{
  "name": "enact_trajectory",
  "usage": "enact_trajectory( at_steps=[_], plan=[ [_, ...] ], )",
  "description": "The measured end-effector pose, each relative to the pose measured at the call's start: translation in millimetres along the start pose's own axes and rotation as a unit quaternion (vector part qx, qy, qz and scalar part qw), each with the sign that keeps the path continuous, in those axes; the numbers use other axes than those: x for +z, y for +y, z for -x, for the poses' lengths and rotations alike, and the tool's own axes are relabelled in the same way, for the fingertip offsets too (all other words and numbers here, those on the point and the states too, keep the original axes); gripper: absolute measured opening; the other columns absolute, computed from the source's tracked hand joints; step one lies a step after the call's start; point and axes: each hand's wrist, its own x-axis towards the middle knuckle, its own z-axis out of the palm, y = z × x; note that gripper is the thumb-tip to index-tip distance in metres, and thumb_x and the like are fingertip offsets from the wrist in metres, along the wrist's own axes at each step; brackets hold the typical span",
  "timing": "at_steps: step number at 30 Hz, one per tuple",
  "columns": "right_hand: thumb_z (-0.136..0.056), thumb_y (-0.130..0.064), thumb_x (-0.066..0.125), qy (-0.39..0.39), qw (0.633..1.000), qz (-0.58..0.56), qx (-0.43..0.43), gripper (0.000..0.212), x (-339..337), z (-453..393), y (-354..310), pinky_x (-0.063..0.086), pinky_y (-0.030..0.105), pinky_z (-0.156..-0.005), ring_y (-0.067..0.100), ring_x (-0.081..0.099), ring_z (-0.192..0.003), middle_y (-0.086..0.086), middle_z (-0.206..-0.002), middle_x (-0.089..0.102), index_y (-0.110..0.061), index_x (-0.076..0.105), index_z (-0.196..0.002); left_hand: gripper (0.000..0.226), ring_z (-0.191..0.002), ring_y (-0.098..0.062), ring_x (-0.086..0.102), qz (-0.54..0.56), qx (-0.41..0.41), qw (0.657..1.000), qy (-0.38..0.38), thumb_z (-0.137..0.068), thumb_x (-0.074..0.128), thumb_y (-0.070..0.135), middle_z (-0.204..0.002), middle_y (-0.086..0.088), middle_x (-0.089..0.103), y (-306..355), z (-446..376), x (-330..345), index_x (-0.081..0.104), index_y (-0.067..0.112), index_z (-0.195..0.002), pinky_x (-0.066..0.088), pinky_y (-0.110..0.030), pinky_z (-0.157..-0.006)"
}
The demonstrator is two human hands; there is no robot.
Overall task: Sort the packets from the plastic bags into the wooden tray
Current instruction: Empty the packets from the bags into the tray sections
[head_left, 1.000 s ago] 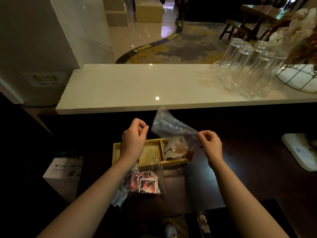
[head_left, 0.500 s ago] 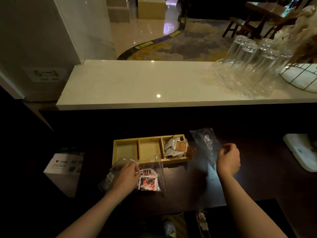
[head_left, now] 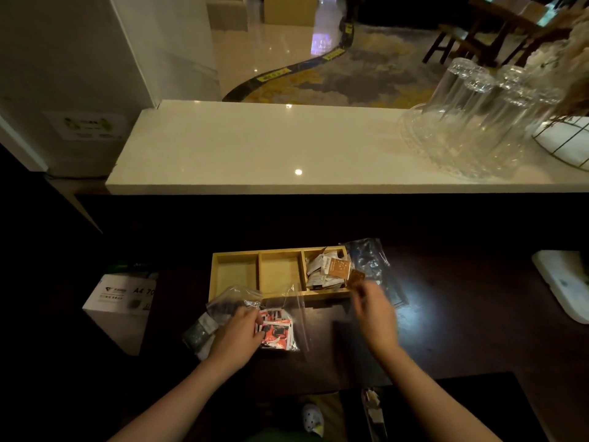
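Observation:
The wooden tray [head_left: 257,273] has three compartments and stands on the dark table. Its left and middle compartments hold nothing, while white and brown packets [head_left: 325,270] fill the right one. One brown packet [head_left: 355,278] hangs over the tray's right front corner. An empty plastic bag [head_left: 366,258] lies just right of the tray. My left hand [head_left: 236,338] is closed on the top of a bag of dark packets [head_left: 207,323], beside a bag of red packets [head_left: 277,331]. My right hand [head_left: 374,309] is blurred, its fingertips close to the overhanging brown packet.
A white stone counter [head_left: 255,148] runs behind the table, with upturned glasses [head_left: 471,116] on its right. A white paper box [head_left: 121,301] stands left of the table. A white flat object [head_left: 564,282] lies at the right edge.
My right hand let go of the empty bag, which now lies right of the tray, and moved left toward the tray's corner. My left hand came down onto the bags in front.

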Motion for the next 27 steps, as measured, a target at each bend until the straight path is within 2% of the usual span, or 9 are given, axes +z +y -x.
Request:
enact_trajectory(
  at_steps=[3,5,8,11,14,18,21,24,27],
  plan=[
    [-0.094,-0.031,0.053,-0.219,0.975,-0.029,-0.030,0.020,31.8,18.2,-24.4,0.052,0.020,-0.072,0.000,0.058,-0.084,-0.014,-0.099,0.056,-0.023,0.058,-0.112,0.014,-0.090,-0.010,0.054,0.011,-0.004,1.000,-0.001,-0.088,0.059,0.026,-0.112,0.004,0.051,1.2,-0.3,-1.3,0.053,0.024,-0.101,0.050,-0.030,-0.080],
    [-0.093,-0.031,0.055,-0.274,0.958,-0.080,0.003,0.017,49.8,23.5,-34.9,0.052,0.018,-0.072,0.001,0.060,-0.083,-0.014,-0.093,0.059,-0.022,0.061,-0.107,0.013,-0.089,-0.010,0.054,0.028,-0.009,1.000,-0.005,-0.088,0.059,0.025,-0.112,0.004,0.052,2.5,0.1,-4.0,0.054,0.024,-0.100,0.049,-0.028,-0.078],
    [-0.092,-0.023,0.059,-0.261,0.957,-0.114,0.046,0.007,61.4,23.0,-44.5,0.051,0.014,-0.066,-0.001,0.060,-0.071,-0.010,-0.079,0.063,-0.020,0.065,-0.090,0.014,-0.085,-0.010,0.055,0.056,-0.023,0.998,-0.016,-0.087,0.060,0.023,-0.110,0.004,0.054,3.4,1.0,-8.1,0.056,0.022,-0.100,0.049,-0.026,-0.076],
    [-0.090,-0.017,0.063,-0.256,0.952,-0.143,0.083,0.013,60.6,20.2,-51.0,0.042,0.005,-0.051,-0.005,0.056,-0.061,-0.013,-0.069,0.059,-0.022,0.063,-0.077,0.012,-0.083,-0.008,0.056,0.086,-0.037,0.995,-0.015,-0.087,0.060,0.022,-0.105,0.004,0.057,3.1,1.9,-9.6,0.058,0.022,-0.099,0.048,-0.024,-0.073],
    [-0.084,-0.011,0.068,-0.286,0.936,-0.185,0.085,0.003,55.1,17.8,-60.9,0.047,0.009,-0.058,-0.002,0.058,-0.068,-0.010,-0.074,0.062,-0.013,0.067,-0.087,0.003,-0.080,-0.005,0.056,0.158,-0.034,0.987,-0.007,-0.089,0.058,0.021,-0.096,0.003,0.061,9.5,3.0,-14.2,0.059,0.021,-0.092,0.045,-0.018,-0.067],
    [-0.076,-0.015,0.077,-0.290,0.930,-0.221,0.043,0.016,53.3,20.0,-84.0,0.048,0.016,-0.063,0.003,0.061,-0.067,-0.007,-0.071,0.065,-0.021,0.063,-0.073,0.016,-0.075,-0.022,0.066,0.285,-0.060,0.956,0.010,-0.089,0.058,0.029,-0.081,-0.005,0.066,27.3,6.3,-27.9,0.058,0.019,-0.077,0.058,-0.041,-0.065],
    [-0.073,-0.019,0.079,-0.255,0.946,-0.199,0.002,0.022,57.6,28.7,-107.4,0.045,0.009,-0.058,-0.007,0.056,-0.058,-0.010,-0.064,0.061,-0.024,0.058,-0.067,0.023,-0.064,-0.019,0.060,0.310,-0.104,0.944,0.039,-0.091,0.056,0.029,-0.068,-0.002,0.060,32.6,4.4,-39.5,0.053,0.020,-0.070,0.049,-0.020,-0.048],
    [-0.074,-0.018,0.077,-0.237,0.952,-0.194,-0.023,0.021,66.1,42.8,-123.3,0.050,0.021,-0.064,0.002,0.059,-0.061,-0.006,-0.066,0.062,-0.022,0.057,-0.067,0.025,-0.065,-0.015,0.054,0.260,-0.114,0.957,0.059,-0.090,0.056,0.019,-0.066,0.003,0.057,24.4,5.8,-47.8,0.053,0.023,-0.066,0.037,-0.021,-0.051],
    [-0.075,-0.019,0.076,-0.241,0.947,-0.210,-0.022,0.016,70.7,54.1,-128.7,0.056,0.032,-0.073,0.018,0.067,-0.073,0.006,-0.078,0.070,-0.010,0.063,-0.080,0.021,-0.066,-0.015,0.059,0.275,-0.127,0.953,0.020,-0.090,0.055,0.015,-0.069,-0.002,0.063,14.2,13.5,-52.7,0.062,0.015,-0.071,0.044,-0.024,-0.056]
  ],
)
